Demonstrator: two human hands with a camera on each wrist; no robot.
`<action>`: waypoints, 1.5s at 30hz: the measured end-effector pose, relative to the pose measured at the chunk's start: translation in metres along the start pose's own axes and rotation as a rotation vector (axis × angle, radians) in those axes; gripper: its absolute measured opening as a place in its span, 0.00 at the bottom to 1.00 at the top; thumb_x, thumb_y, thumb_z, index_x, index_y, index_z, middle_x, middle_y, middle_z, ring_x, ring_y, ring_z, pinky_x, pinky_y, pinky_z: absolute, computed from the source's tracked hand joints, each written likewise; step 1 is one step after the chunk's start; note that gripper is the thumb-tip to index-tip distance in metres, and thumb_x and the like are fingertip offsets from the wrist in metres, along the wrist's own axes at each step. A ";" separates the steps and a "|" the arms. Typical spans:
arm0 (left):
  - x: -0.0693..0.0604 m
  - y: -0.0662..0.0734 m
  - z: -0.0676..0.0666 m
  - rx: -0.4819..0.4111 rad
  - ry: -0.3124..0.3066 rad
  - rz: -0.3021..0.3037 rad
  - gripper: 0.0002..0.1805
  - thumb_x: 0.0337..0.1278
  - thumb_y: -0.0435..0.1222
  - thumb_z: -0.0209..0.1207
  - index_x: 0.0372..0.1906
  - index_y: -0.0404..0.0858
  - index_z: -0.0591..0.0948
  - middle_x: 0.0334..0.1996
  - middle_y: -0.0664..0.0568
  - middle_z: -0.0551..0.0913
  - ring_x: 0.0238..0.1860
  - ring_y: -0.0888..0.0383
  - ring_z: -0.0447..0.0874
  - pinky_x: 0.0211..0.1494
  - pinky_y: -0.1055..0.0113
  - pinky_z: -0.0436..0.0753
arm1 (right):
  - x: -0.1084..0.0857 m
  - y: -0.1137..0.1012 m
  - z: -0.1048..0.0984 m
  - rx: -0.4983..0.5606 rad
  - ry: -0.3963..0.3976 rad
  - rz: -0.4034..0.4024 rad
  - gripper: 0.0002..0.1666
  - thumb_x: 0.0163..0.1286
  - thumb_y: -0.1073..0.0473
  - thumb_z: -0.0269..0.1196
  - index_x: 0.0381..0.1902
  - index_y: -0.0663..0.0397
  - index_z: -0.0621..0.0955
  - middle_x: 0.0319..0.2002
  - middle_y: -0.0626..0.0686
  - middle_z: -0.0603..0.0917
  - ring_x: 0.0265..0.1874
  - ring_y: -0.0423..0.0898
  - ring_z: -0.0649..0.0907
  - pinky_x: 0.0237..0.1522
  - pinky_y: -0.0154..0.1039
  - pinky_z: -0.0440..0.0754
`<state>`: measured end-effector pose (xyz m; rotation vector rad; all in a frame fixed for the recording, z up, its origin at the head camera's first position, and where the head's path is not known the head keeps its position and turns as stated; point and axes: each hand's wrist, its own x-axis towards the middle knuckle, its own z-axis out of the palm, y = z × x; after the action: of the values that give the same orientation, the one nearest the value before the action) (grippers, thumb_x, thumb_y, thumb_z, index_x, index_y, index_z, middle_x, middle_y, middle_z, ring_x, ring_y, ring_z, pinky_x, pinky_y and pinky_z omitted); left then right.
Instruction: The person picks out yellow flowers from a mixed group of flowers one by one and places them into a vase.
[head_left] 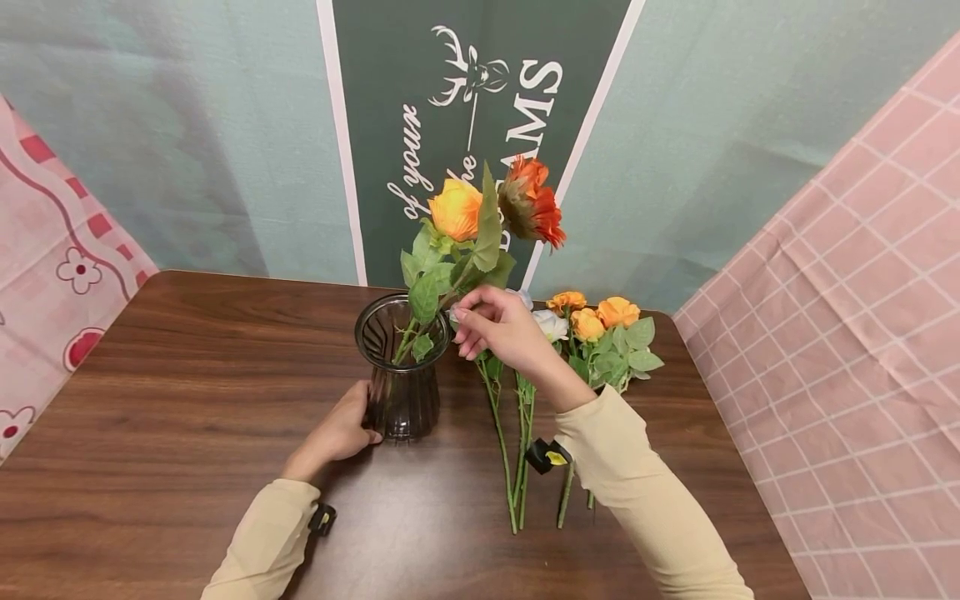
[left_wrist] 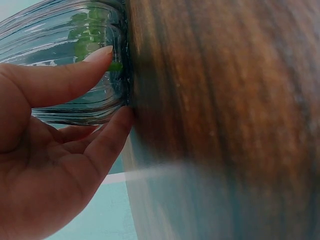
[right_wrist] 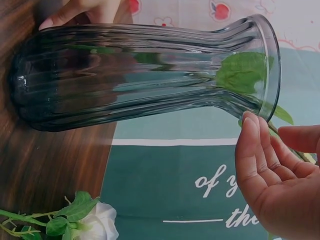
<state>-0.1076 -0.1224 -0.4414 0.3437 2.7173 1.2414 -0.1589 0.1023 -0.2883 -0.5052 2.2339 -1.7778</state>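
Note:
A dark, clear ribbed glass vase stands upright on the table. My left hand grips it low down, thumb and fingers on either side of its base, as the left wrist view also shows. Out of the vase rise a yellow-orange rose and a red-orange flower, their green stems inside the glass. By the vase's rim is my right hand, its fingers loosely bent and fingertips at the glass. A gap shows between its thumb and fingers, with a stem passing behind them.
To the right of the vase, white roses and orange flowers lie on the wooden table, stems toward the near edge. Behind hangs a teal and green printed cloth. A pink checked cloth borders the right side.

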 end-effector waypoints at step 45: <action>-0.001 0.000 -0.001 0.003 -0.009 -0.007 0.34 0.31 0.22 0.64 0.51 0.24 0.64 0.47 0.33 0.70 0.52 0.40 0.68 0.56 0.49 0.68 | -0.032 0.075 -0.045 -0.032 0.109 0.193 0.08 0.65 0.69 0.52 0.35 0.74 0.74 0.24 0.66 0.79 0.18 0.49 0.80 0.30 0.55 0.80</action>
<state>-0.1071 -0.1233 -0.4405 0.3383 2.7107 1.2316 -0.1569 0.1705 -0.3513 -0.1945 2.2985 -1.7118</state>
